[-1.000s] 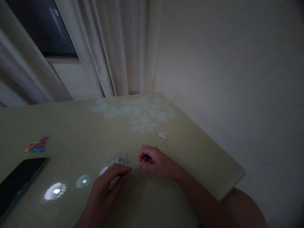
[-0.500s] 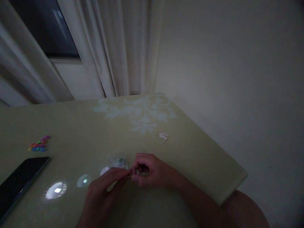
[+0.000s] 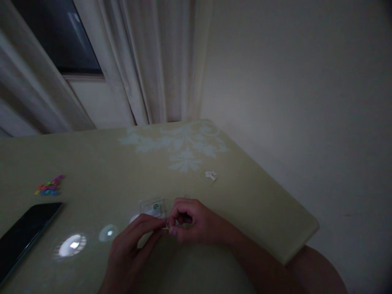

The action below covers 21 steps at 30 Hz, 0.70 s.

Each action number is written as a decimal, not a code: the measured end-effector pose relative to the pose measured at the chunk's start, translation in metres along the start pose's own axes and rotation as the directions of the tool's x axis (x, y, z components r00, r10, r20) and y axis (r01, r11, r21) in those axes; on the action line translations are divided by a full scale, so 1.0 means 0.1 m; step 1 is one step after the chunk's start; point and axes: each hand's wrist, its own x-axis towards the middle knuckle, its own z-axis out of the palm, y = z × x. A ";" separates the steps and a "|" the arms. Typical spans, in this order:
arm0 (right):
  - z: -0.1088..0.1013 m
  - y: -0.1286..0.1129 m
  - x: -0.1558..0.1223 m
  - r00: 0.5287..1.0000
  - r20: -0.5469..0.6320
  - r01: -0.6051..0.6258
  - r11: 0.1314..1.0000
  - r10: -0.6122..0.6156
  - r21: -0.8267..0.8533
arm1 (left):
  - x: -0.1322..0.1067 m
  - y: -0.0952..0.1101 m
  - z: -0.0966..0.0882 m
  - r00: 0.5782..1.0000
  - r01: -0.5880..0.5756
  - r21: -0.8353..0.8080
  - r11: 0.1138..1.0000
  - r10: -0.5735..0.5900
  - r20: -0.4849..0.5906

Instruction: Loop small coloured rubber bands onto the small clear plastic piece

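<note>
**Two-hand pinch on tiny pc., near edge of tbl.**

Head cam, dim light. From my end I had both hands low in view, fingertips meeting. L hand [image 3: 134, 241] narrowed to a pinch; R hand [image 3: 196, 222] likewise, other fingers curled in. Small yellowish pc. [image 3: 165, 228] sat btwn the two sets of tips, pinched from both sides afaict; its shape & exact grip were too small to make out. Clear case [image 3: 152, 208] lay on tbl. [image 3: 260, 196] just beyond L fingers, w/ a round greenish mark on it. White scraps [image 3: 210, 175] lay beyond R hand, apart from it. Far L: pile of multicolored bits [image 3: 50, 187], dark phone [image 3: 29, 226] nearer me.
</note>
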 end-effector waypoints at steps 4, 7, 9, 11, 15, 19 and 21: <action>0.00 -0.03 0.00 1.000 0.002 -0.025 0.999 0.025 0.045 | 0.00 -0.03 0.01 1.000 -0.007 -0.023 1.000 0.008 0.025; 0.00 -0.04 0.00 0.999 -0.002 -0.039 0.998 0.039 0.055 | 0.00 -0.04 0.01 0.999 -0.002 -0.036 0.999 0.003 0.035; -0.01 -0.05 0.00 0.999 -0.010 -0.037 0.998 0.037 0.046 | -0.01 -0.04 0.02 0.999 0.011 -0.039 0.999 -0.009 0.043; -0.01 -0.05 0.00 1.000 -0.014 -0.026 0.999 0.026 0.027 | 0.00 -0.02 0.01 0.999 0.023 -0.034 0.999 -0.021 0.045; -0.04 -0.07 0.00 1.000 -0.001 -0.021 1.000 0.021 -0.012 | 0.01 0.03 0.01 1.000 0.009 -0.018 1.000 -0.009 0.026; -0.21 -0.05 0.02 0.969 -0.243 -0.063 0.992 0.036 -0.106 | 0.03 0.06 0.00 1.000 0.018 0.008 1.000 -0.018 -0.001; -0.33 0.01 0.03 0.919 -0.394 -0.117 0.961 0.008 -0.251 | 0.04 0.06 0.01 1.000 0.024 0.009 1.000 -0.024 -0.008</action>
